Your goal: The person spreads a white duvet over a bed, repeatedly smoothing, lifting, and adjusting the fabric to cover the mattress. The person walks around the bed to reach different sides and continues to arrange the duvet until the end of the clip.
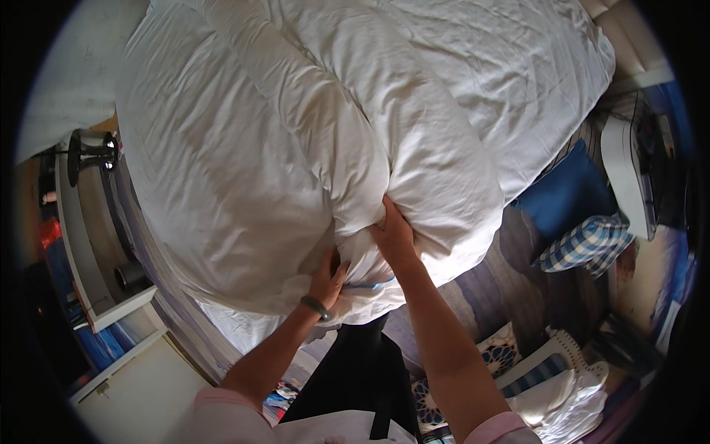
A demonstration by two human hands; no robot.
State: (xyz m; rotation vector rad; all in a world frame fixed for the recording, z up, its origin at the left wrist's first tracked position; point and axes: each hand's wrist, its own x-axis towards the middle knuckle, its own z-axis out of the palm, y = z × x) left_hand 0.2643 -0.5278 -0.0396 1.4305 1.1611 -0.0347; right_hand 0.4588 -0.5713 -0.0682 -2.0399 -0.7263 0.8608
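A puffy white duvet (237, 155) is spread over the bed, with long folds running toward me and gathering at its near edge. My right hand (394, 233) is closed on a bunched fold there, its fingers partly sunk in the cloth. Lower and to the left, my left hand (327, 280) grips the same gathered edge, a dark bangle on its wrist; some of its fingers are hidden by fabric. A small blue strip shows on the cloth between the two hands. Flatter white bedding (510, 96) covers the far right of the bed.
On the right lie a blue pillow (566, 189) and a blue-and-white checked cushion (588, 244). White folded fabric (566, 403) sits at lower right. A white shelf unit (122, 307) lines the left side. Under me is a grey streaked floor (495, 288).
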